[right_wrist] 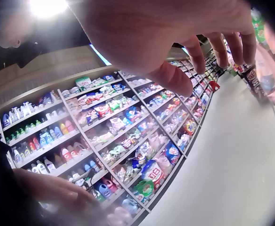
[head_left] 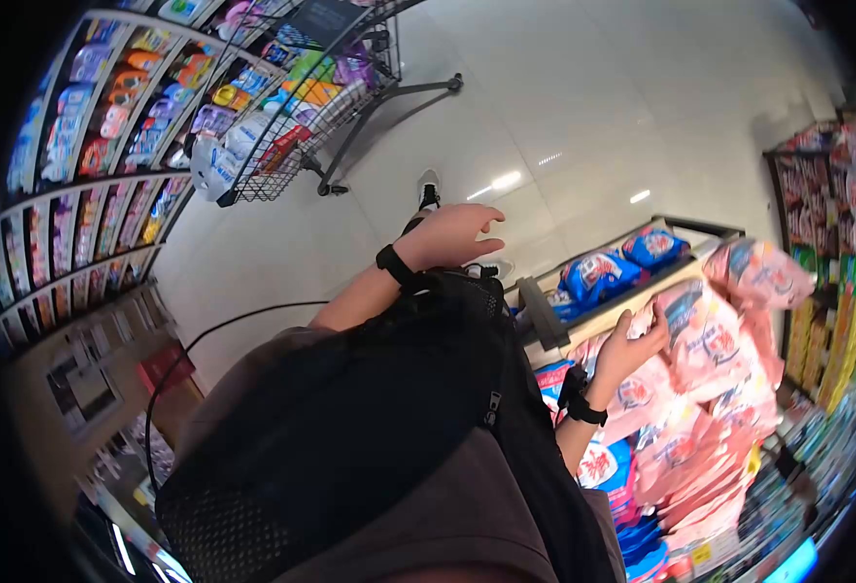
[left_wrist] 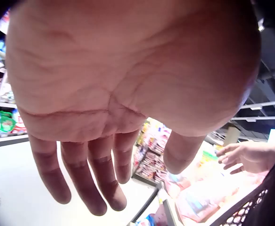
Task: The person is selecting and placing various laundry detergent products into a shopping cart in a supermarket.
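My left hand [head_left: 452, 236] hovers in front of my body over the floor, its fingers reaching forward and nothing in them. The left wrist view shows its bare palm [left_wrist: 114, 84] with the fingers nearly straight. Over a heap of pink detergent bags [head_left: 705, 340], my right hand [head_left: 630, 352] has its fingers loosely bent and spread; its fingertips overlap one bag in the head view. Nothing sits under those fingers [right_wrist: 217, 49] in the right wrist view. Blue detergent bags [head_left: 598, 277] lie at the far end of the same display, beyond the right hand.
A wire shopping cart [head_left: 282, 126] loaded with packages stands ahead on the left, before tall shelves [head_left: 107, 97] of bottles and bags. Pale tiled floor [head_left: 583, 107] stretches ahead. Another shelf [head_left: 807, 194] stands at the right. A dark bag [head_left: 350, 389] hangs across my front.
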The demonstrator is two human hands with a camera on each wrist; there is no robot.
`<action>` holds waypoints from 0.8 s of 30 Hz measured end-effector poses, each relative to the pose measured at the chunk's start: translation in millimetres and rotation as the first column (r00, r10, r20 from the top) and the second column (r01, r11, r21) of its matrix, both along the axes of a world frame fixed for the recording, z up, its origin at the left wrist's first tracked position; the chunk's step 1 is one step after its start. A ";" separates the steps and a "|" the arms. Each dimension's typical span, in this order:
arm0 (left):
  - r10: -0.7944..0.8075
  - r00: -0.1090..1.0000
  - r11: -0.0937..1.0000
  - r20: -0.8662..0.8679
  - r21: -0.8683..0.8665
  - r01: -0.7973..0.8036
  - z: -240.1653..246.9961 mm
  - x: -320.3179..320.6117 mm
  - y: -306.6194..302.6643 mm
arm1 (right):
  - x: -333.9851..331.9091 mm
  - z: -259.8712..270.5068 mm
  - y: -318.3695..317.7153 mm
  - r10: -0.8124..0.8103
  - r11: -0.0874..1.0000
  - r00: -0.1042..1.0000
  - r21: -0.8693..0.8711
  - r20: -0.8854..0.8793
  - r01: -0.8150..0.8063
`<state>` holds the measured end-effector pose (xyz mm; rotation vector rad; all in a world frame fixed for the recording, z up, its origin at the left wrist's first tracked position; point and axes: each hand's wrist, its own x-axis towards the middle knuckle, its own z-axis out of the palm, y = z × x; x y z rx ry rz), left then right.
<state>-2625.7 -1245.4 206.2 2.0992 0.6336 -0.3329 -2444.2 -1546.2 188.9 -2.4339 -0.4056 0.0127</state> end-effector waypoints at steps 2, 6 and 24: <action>0.085 0.996 0.996 -0.032 0.035 -0.083 0.1 -28.0 33.6 | 7.2 -3.5 24.4 0.081 0.996 0.992 -0.024 -0.098 -0.084; 0.269 0.962 0.957 -0.050 0.124 -0.261 -9.5 -91.4 103.6 | 6.8 -3.0 102.7 0.215 0.974 0.960 -0.028 -0.177 -0.224; 0.786 0.516 0.611 -0.341 0.554 -0.565 -120.2 -443.3 350.6 | -182.9 44.3 568.6 0.955 0.212 0.170 0.156 -0.245 -0.965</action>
